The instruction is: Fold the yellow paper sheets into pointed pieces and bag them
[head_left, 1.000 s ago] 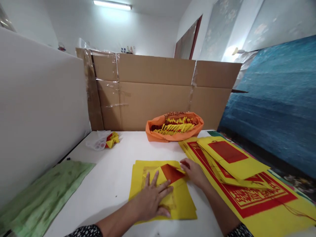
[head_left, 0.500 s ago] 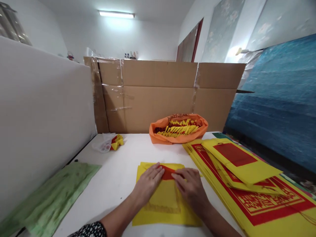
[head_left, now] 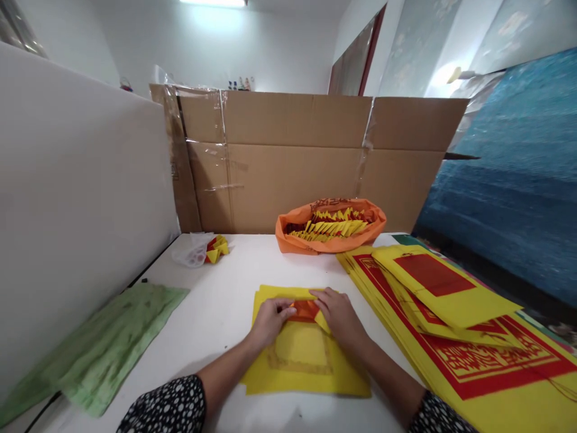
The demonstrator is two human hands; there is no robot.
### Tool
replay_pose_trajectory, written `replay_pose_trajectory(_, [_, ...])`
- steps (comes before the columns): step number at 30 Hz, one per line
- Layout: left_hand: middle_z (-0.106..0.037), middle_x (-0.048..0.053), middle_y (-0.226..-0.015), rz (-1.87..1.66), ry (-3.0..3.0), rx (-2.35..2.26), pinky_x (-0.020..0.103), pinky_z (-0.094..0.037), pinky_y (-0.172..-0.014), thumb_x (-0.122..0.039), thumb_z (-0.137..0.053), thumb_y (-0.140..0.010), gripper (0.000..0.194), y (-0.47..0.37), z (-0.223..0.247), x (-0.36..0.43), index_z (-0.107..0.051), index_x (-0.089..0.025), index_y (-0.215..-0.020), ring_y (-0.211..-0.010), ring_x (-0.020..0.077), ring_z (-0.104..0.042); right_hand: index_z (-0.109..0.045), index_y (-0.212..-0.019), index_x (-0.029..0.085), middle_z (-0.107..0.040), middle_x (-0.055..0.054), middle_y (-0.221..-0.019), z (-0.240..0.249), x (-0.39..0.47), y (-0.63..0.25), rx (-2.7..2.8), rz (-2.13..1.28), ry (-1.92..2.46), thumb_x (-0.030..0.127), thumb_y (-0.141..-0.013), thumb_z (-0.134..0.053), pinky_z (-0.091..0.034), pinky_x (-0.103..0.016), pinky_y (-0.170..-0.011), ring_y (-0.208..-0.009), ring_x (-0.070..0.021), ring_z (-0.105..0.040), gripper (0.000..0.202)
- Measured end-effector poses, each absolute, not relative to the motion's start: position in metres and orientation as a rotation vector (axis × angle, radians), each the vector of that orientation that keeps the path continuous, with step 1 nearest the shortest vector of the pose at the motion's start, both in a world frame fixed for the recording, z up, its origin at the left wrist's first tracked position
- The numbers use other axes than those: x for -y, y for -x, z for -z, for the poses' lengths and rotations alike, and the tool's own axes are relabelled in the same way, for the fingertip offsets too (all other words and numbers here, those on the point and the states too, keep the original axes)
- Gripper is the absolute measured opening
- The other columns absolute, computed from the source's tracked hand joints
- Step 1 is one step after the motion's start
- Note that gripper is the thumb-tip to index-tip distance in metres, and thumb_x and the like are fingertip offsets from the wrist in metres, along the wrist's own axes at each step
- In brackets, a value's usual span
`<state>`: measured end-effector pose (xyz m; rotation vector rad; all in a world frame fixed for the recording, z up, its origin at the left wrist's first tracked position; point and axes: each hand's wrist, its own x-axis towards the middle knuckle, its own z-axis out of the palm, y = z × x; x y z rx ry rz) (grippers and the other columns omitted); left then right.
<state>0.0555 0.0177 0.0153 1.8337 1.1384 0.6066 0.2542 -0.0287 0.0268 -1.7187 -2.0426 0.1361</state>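
Note:
Yellow paper sheets point(head_left: 300, 385) lie on the white table in front of me. The top sheet is partly folded near its far edge, and a red-orange band point(head_left: 305, 311) shows there between my hands. My left hand point(head_left: 269, 322) pinches the left end of this fold between thumb and fingers. At the right end, my right hand point(head_left: 339, 314) has its fingers bent over the fold, with a small yellow flap point(head_left: 321, 322) beside it; its thumb is mostly hidden. A faint rectangular outline shows through the paper nearer to me.
An orange bag point(head_left: 288, 242) full of folded yellow-and-red papers stands at the back. Stacked yellow sheets with red prints point(head_left: 478, 391) lie to the right. A green cloth point(head_left: 112, 343) and a clear plastic bag point(head_left: 192, 252) are at left. Cardboard point(head_left: 293, 168) walls the far side.
My left hand has gone from lying flat on the paper to pinching the fold. My right hand has shifted towards the fold's far edge. The view has tilted slightly downward.

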Motion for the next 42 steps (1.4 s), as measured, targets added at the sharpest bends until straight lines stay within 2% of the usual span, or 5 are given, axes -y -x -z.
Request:
replay_pose_trajectory(3, [-0.064,0.0,-0.074,-0.664,-1.838,-1.217,0.025,-0.044,-0.064,-0.022,-0.059,-0.085,0.035,-0.059,-0.009,-0.026,-0.063,-0.015,-0.119,-0.067,0.0161,-0.059,-0.064,-0.121,0.026,-0.068,-0.005,-0.113,-0.017,0.026,-0.251,2.083,-0.222,1.768,0.025,-0.098,-0.04,-0.046,-0.036,-0.085,-0.099,-0.0218,-0.062,0.033])
replay_pose_trajectory(11, [-0.069,0.006,-0.102,-0.523,-2.294,-1.313,0.029,-0.044,-0.083,-0.015,-0.051,-0.089,0.026,-0.06,-0.013,-0.016,-0.068,-0.022,-0.107,-0.095,0.0215,-0.062,-0.053,-0.136,0.024,-0.053,-0.006,-0.141,0.029,0.054,-0.248,2.189,0.065,1.734,0.028,-0.097,-0.044,-0.04,-0.044,-0.094,-0.12,-0.0273,-0.052,0.04])
replay_pose_trajectory(32, [-0.061,0.006,-0.088,-0.383,-2.417,-1.359,0.026,-0.042,-0.068,-0.019,-0.041,-0.094,0.034,-0.065,-0.014,-0.017,-0.068,-0.029,-0.112,-0.079,0.0195,-0.06,-0.047,-0.141,0.018,-0.041,-0.006,-0.149,0.025,0.045,-0.251,2.26,-0.029,1.725,0.022,-0.099,-0.036,-0.036,-0.044,-0.108,-0.139,-0.0255,-0.035,0.044])
replay_pose_trajectory(38, [-0.055,0.005,-0.084,-0.348,-2.433,-1.33,0.027,-0.039,-0.063,-0.025,-0.04,-0.097,0.032,-0.064,-0.011,-0.016,-0.071,-0.026,-0.106,-0.072,0.0181,-0.054,-0.023,-0.152,0.023,-0.027,-0.004,-0.156,0.015,0.054,-0.252,2.408,-0.257,1.5,0.034,-0.1,-0.038,-0.024,-0.05,-0.116,-0.145,-0.0253,-0.019,0.055])
replay_pose_trajectory(42, [-0.052,0.006,-0.092,-0.365,-2.521,-1.173,0.032,-0.04,-0.077,-0.036,-0.051,-0.094,0.03,-0.049,-0.011,-0.03,-0.068,-0.028,-0.117,-0.087,0.022,-0.05,-0.013,-0.152,0.033,-0.013,-0.003,-0.159,-0.004,0.063,-0.257,2.486,-0.437,1.43,0.045,-0.094,-0.051,-0.019,-0.057,-0.115,-0.147,-0.0299,-0.007,0.071])
